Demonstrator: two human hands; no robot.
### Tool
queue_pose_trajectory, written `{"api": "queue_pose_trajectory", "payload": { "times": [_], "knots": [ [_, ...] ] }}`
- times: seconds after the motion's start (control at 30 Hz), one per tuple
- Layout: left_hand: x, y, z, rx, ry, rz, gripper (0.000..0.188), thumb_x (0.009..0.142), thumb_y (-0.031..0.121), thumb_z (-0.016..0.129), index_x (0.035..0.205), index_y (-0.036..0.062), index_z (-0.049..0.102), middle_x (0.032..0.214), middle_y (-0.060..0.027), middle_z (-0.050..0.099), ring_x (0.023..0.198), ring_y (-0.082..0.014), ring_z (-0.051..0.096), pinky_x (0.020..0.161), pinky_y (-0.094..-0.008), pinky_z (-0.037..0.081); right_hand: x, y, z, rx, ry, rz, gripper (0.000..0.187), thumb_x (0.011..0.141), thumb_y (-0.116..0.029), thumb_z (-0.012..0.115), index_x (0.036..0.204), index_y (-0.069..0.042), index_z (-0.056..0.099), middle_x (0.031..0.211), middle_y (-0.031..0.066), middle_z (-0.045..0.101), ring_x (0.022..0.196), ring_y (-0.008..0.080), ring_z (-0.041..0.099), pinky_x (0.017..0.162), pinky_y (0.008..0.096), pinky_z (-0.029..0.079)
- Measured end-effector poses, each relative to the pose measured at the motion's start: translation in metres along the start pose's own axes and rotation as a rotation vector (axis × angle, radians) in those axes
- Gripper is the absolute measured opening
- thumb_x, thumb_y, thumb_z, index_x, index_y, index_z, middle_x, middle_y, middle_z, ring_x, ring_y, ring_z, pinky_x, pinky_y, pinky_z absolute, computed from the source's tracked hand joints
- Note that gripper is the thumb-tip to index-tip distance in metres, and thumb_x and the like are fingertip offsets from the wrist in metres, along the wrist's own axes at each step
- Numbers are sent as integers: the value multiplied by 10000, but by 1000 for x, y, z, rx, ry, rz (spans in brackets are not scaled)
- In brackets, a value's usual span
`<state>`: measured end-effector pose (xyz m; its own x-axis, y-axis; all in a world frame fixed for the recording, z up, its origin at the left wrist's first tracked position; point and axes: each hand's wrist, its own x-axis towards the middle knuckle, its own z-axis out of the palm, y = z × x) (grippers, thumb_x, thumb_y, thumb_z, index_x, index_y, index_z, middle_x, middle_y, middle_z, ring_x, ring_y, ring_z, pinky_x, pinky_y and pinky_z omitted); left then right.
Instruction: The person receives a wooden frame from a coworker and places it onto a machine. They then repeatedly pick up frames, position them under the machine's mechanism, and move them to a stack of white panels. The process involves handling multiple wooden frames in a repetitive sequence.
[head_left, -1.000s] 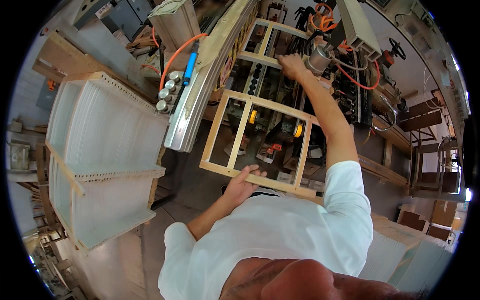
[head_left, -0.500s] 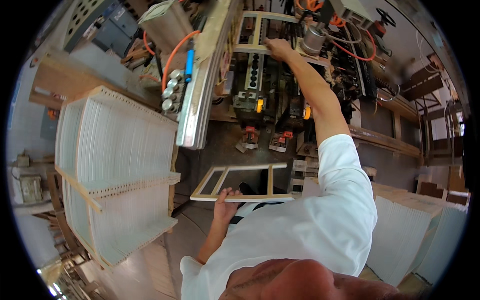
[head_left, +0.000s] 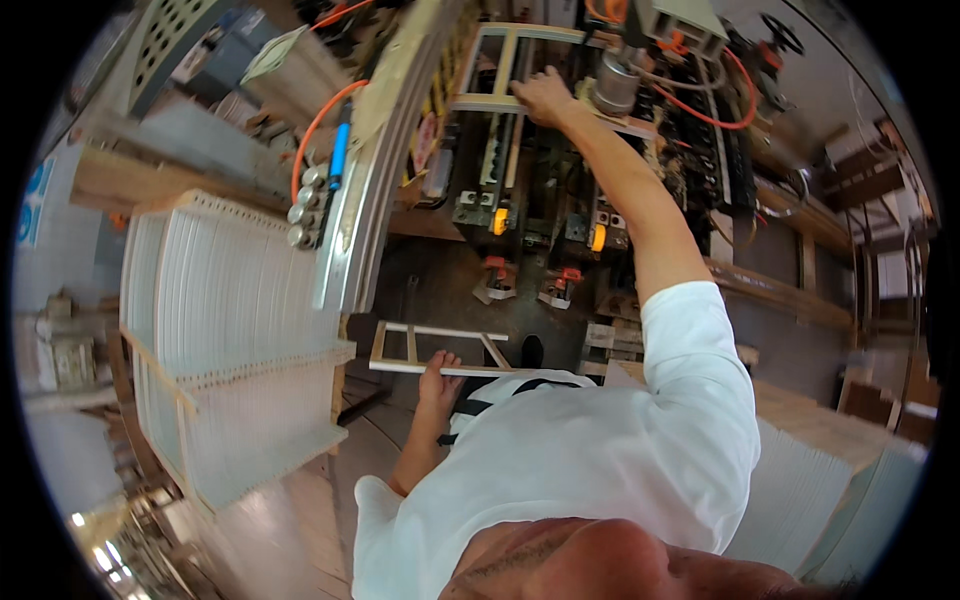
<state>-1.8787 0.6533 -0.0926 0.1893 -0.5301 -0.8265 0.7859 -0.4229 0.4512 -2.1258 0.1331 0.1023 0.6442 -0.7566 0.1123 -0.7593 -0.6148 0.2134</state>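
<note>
My left hand [head_left: 436, 380], low and close to my body, is closed round the near rail of a rectangular wooden frame [head_left: 402, 367]. This frame has white outer edges and crossbars, and it is held clear of the floor. Out ahead, my stretched right arm ends at a second wooden frame [head_left: 480, 102], which lies on the machine [head_left: 515, 170]. My right hand [head_left: 546, 97] is bent over that frame's near rail beside its crossbar, thumb and fingers about the wood. The undersides of the fingers are hidden.
A tall stack of white-edged panels [head_left: 240, 290] stands at left, another stack [head_left: 790, 490] at right. A metal beam [head_left: 350, 250] with a blue-ended orange hose [head_left: 340, 150] juts out on the left. A metal cylinder [head_left: 615, 82] sits just right of my right hand.
My view has swung slightly, shifting the machine a little left. The held frame has turned and moved left with my left hand. My right hand remains at the frame on the machine.
</note>
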Motion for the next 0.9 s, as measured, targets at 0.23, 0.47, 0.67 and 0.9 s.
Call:
{"api": "queue_pose_trajectory", "payload": {
  "times": [0.23,0.47,0.67,0.9],
  "knots": [
    [-45,7,45,186,-43,11,394,931,280,593,1258,80,502,1109,-63,614,1098,-294,580,919,-529,463,-9,12,2,81,65,-3,351,744,-103,556,1095,-94,549,1036,129,643,1030,326,585,965,538,360],
    [-97,10,51,300,-73,218,383,924,273,614,1215,40,525,1111,-88,608,1037,-235,611,838,-394,523,-7,5,-6,40,12,-11,324,768,-115,646,1063,-50,531,945,187,629,962,407,579,944,545,378],
    [-181,42,36,473,-117,437,283,920,216,610,1131,29,594,1047,-72,654,982,-157,612,803,-299,512,-8,12,-4,43,-26,42,436,732,-220,734,1093,-92,527,1006,138,651,996,365,590,888,504,393],
    [-333,129,-27,827,-33,808,225,870,130,648,1066,20,631,989,-61,688,952,-144,613,805,-312,507,-20,0,-34,-53,-105,149,609,749,-280,750,1252,-66,483,1090,182,633,1064,395,576,962,520,396]
  ]
}}
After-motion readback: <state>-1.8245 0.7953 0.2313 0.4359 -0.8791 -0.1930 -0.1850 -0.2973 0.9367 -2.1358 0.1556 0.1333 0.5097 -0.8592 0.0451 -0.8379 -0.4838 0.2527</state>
